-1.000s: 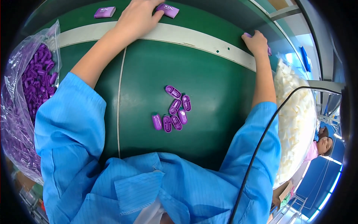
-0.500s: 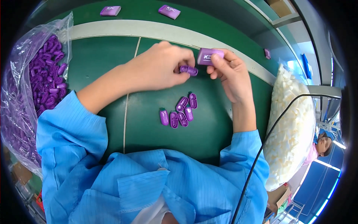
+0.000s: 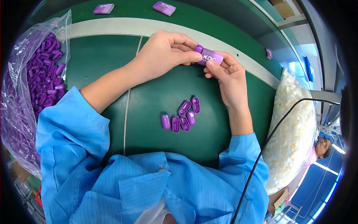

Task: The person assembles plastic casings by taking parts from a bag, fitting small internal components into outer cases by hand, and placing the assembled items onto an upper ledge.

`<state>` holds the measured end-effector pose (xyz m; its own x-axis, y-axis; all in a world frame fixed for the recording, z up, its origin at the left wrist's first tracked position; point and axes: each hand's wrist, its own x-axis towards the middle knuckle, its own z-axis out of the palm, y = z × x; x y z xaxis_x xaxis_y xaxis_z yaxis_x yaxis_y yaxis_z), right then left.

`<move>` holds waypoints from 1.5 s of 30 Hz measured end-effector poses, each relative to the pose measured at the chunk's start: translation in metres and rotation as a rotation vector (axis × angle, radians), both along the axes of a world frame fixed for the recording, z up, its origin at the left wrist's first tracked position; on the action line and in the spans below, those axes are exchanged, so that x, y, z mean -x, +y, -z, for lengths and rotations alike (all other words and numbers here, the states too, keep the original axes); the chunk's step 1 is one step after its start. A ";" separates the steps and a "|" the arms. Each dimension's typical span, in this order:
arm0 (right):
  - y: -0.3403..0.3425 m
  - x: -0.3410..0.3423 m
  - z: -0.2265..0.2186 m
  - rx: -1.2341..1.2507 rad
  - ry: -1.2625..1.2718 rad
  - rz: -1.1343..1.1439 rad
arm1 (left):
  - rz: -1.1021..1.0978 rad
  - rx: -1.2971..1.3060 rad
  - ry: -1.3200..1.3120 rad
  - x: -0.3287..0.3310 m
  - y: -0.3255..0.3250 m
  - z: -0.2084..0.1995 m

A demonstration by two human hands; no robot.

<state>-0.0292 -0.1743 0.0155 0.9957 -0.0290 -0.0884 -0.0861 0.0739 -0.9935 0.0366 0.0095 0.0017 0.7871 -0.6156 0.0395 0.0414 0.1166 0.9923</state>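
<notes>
With the left forearm [image 3: 112, 86] slanting up and rightward and the right forearm [image 3: 240, 120] nearly upright, the left hand [image 3: 166, 51] and right hand [image 3: 231, 77] sit close together, each pinching between an extended thumb and bent fingers.
</notes>
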 end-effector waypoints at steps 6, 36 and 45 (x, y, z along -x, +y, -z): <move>0.001 0.003 -0.002 -0.014 -0.022 0.000 | -0.018 -0.043 -0.073 0.004 0.001 -0.004; 0.022 0.008 -0.003 0.083 -0.229 0.082 | -0.340 -0.331 -1.169 0.027 -0.009 -0.023; 0.008 0.001 0.001 0.158 -0.063 0.014 | -0.169 -0.358 -0.766 0.017 -0.007 -0.008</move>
<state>-0.0305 -0.1664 0.0145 0.9985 -0.0514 -0.0187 -0.0229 -0.0831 -0.9963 0.0199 0.0022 0.0093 0.7048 -0.5693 0.4233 -0.6444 -0.2642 0.7176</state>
